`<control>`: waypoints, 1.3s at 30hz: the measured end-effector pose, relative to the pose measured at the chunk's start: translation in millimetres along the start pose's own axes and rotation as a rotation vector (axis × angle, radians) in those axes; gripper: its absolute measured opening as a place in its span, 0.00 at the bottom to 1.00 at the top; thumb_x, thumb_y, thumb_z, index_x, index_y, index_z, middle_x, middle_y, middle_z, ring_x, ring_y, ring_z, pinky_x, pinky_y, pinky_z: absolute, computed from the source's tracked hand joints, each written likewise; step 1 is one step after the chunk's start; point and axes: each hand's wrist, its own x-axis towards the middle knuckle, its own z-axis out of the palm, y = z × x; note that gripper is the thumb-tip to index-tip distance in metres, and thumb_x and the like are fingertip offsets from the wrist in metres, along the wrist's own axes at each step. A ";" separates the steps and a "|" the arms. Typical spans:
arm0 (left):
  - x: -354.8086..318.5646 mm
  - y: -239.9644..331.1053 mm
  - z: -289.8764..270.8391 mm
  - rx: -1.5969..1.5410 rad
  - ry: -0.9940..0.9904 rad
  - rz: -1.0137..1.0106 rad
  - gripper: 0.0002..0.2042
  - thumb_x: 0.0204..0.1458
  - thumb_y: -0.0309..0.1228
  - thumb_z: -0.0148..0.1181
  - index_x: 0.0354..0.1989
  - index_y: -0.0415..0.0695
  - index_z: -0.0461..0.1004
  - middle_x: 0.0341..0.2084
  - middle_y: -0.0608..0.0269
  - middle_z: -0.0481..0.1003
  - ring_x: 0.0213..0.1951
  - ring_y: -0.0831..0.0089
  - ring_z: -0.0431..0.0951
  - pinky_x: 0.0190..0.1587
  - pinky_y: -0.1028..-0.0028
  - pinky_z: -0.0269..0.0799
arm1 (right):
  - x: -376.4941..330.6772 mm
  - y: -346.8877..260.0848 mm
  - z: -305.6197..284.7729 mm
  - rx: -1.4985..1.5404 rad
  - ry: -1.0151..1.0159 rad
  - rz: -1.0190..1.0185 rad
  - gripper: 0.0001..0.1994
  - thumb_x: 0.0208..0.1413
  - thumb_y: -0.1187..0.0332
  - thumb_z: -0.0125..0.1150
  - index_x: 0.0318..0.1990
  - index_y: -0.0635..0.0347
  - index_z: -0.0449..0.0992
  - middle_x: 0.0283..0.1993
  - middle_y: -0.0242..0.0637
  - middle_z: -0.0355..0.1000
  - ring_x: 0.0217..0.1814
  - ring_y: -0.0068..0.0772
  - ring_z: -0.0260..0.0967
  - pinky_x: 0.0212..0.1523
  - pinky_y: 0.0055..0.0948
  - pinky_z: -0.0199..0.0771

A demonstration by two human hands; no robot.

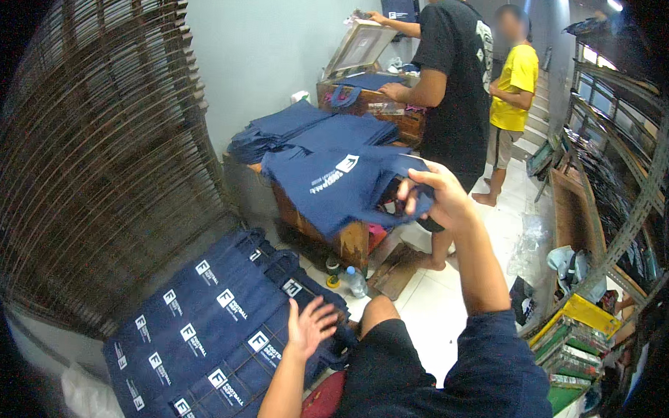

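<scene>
My right hand (439, 194) is raised in front of me, its fingers closed round the handle of a navy fabric bag (317, 186) with a white print. The bag hangs out to the left, partly over a wooden table. My left hand (310, 327) is lower down, fingers spread, with nothing in it. It hovers above a rack on which several navy bags (224, 305) with white prints lie spread in overlapping rows. Thin wires of the rack cross over some of these bags.
Stacked navy bags (278, 127) lie on the table. Beyond, a person in black (456, 88) works at a hinged printing frame (358, 48); another wears yellow (517, 75). Wire racks (93, 149) rise on the left. A bottle (356, 282) stands on the floor. Metal shelving (622, 204) lines the right.
</scene>
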 end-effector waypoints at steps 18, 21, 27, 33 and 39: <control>27.2 -11.0 11.8 -0.392 0.264 0.278 0.27 0.56 0.49 0.43 0.56 0.41 0.63 0.54 0.55 0.66 0.55 0.57 0.65 0.58 0.55 0.58 | -137.8 -64.2 0.4 -0.432 -0.020 0.302 0.23 0.50 0.76 0.55 0.56 0.66 0.65 0.27 0.42 0.73 0.21 0.31 0.72 0.20 0.24 0.73; -34.6 8.1 -22.7 -0.278 0.418 0.435 0.19 0.51 0.36 0.54 0.51 0.43 0.66 0.48 0.58 0.70 0.50 0.61 0.70 0.53 0.60 0.63 | -118.5 -29.0 -23.4 -0.520 0.019 0.448 0.20 0.45 0.79 0.57 0.50 0.67 0.68 0.27 0.41 0.73 0.22 0.31 0.72 0.22 0.26 0.74; -101.4 28.9 9.9 0.117 0.576 0.449 0.11 0.52 0.33 0.57 0.41 0.42 0.73 0.34 0.67 0.76 0.34 0.75 0.75 0.35 0.74 0.71 | -98.6 8.6 -115.8 -0.683 -0.034 0.621 0.16 0.40 0.80 0.59 0.40 0.65 0.67 0.29 0.45 0.73 0.25 0.37 0.73 0.25 0.31 0.75; -181.7 26.6 93.9 0.147 0.767 0.606 0.11 0.55 0.34 0.54 0.43 0.42 0.73 0.31 0.69 0.76 0.29 0.80 0.73 0.25 0.80 0.69 | -17.7 -3.6 -115.8 -0.596 -0.310 0.629 0.18 0.44 0.77 0.62 0.44 0.64 0.64 0.29 0.38 0.72 0.25 0.30 0.70 0.22 0.25 0.68; -257.8 4.8 5.5 -0.058 1.140 0.782 0.12 0.54 0.32 0.56 0.45 0.45 0.71 0.36 0.69 0.75 0.34 0.78 0.74 0.27 0.77 0.70 | 26.8 86.0 40.5 -0.694 -0.482 0.595 0.06 0.45 0.76 0.58 0.32 0.57 0.75 0.30 0.27 0.74 0.28 0.18 0.66 0.24 0.21 0.63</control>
